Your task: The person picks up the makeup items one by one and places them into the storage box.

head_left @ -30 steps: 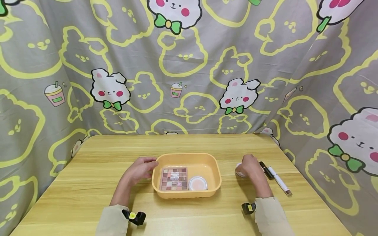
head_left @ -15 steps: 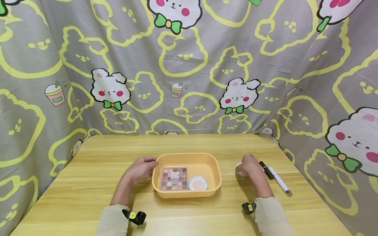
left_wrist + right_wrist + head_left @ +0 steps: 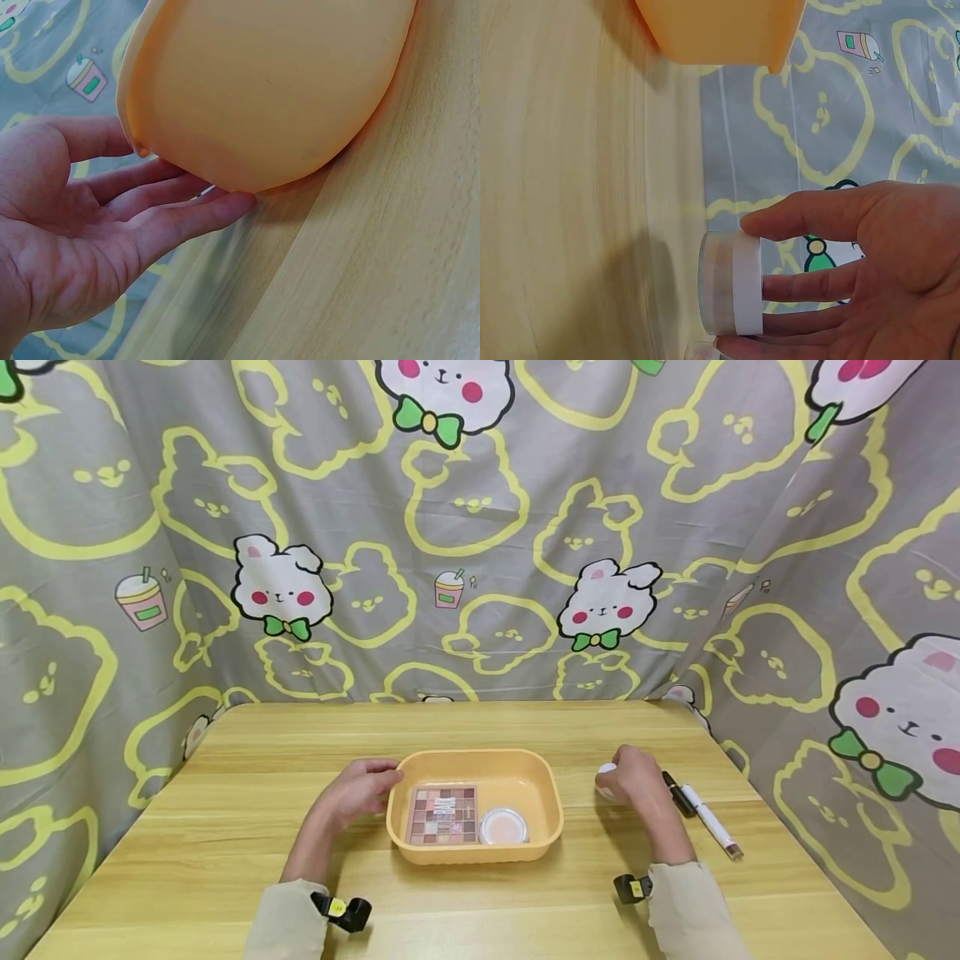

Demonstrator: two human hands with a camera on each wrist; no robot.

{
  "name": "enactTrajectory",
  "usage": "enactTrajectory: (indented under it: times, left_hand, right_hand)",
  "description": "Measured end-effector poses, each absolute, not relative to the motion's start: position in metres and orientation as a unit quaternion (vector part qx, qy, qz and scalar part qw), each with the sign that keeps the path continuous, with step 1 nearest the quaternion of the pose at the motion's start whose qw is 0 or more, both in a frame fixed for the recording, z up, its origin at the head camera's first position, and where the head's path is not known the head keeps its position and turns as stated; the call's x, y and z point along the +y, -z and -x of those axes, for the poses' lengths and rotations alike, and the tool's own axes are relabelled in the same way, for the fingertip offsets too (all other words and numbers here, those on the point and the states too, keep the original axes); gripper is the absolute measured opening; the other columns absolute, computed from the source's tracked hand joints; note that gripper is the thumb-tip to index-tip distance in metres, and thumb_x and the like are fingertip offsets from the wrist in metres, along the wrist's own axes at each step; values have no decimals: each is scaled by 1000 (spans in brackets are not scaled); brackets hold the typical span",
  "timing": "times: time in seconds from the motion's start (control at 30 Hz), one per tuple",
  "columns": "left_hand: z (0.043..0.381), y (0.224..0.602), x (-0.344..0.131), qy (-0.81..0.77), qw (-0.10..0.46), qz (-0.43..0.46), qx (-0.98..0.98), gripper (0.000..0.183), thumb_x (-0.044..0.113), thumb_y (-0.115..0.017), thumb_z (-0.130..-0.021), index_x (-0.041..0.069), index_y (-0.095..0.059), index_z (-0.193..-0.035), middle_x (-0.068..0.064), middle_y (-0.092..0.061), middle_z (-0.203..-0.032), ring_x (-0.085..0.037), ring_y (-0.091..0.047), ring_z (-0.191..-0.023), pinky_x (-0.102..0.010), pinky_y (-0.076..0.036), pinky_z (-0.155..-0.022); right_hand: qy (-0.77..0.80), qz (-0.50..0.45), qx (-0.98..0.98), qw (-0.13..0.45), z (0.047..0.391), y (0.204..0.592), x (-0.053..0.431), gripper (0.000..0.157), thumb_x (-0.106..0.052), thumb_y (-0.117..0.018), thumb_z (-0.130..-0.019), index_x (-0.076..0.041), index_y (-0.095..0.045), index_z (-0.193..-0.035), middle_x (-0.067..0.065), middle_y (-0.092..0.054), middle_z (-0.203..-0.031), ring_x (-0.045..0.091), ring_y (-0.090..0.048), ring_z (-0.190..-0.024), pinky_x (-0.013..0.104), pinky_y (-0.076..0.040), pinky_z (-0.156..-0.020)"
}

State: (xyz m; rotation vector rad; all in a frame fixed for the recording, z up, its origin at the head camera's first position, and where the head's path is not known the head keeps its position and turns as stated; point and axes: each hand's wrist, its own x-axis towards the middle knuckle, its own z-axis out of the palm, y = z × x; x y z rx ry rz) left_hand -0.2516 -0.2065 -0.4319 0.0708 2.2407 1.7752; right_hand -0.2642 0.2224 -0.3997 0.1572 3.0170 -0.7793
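My left hand holds the left end of a yellow-orange plastic basin; in the left wrist view its thumb lies at the rim and its fingers reach under along the outer wall. In the basin lie an eyeshadow palette with many colour squares and a round clear-rimmed compact. To the right of the basin, my right hand pinches a small round cosmetic jar, white at one end and clear over beige at the other. In the right wrist view, the thumb and fingertips grip its white part.
Just right of the right hand, a black tube and a slim white tube with a brownish end lie side by side on the wooden table. A grey cartoon-print curtain closes off the back and both sides.
My right hand has risen slightly with the jar, which has tilted a little since half a second ago. The left hand, basin and its contents keep their places.
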Motion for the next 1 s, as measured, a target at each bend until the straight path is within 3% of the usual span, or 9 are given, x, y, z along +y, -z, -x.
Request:
enactTrajectory:
  times: [0.1, 0.2, 0.57, 1.0]
  left_hand:
    - [251, 432, -206, -615, 144, -32, 775, 48, 21, -53, -105, -9, -48, -143, -28, -57, -140, -41, -58, -129, -52, -56, -96]
    - [251, 433, -206, -614, 142, -30, 775, 48, 21, -54, -104, -9, -49, -142, -28, -57, -139, -40, -58, -128, -52, -57, -96]
    - [252, 433, -206, -616, 139, -14, 775, 46, 20, -54, -104, -7, -51, -141, -25, -59, -138, -36, -61, -125, -50, -57, -95]
    - [254, 434, -207, -620, 137, -13, 772, 45, 19, -53, -104, -6, -51, -141, -24, -59, -138, -35, -61, -125, -50, -57, -96]
  right_hand:
    - [246, -49, 968, 13, 263, 398, 221, 43, -16, -67, -77, 10, -61, -110, 29, -65, -109, 33, -59, -88, 45, -54, -74]
    - [252, -50, 966, 8, 263, 396, 220, 45, -18, -68, -80, 10, -60, -114, 30, -65, -112, 34, -61, -91, 47, -54, -78]
    - [272, -42, 961, -27, 261, 389, 214, 53, -21, -67, -83, 10, -59, -126, 30, -67, -113, 33, -64, -89, 40, -56, -70]
    - [278, -38, 957, -71, 259, 383, 204, 54, -23, -69, -80, 7, -60, -124, 28, -67, -109, 35, -62, -88, 38, -53, -67]
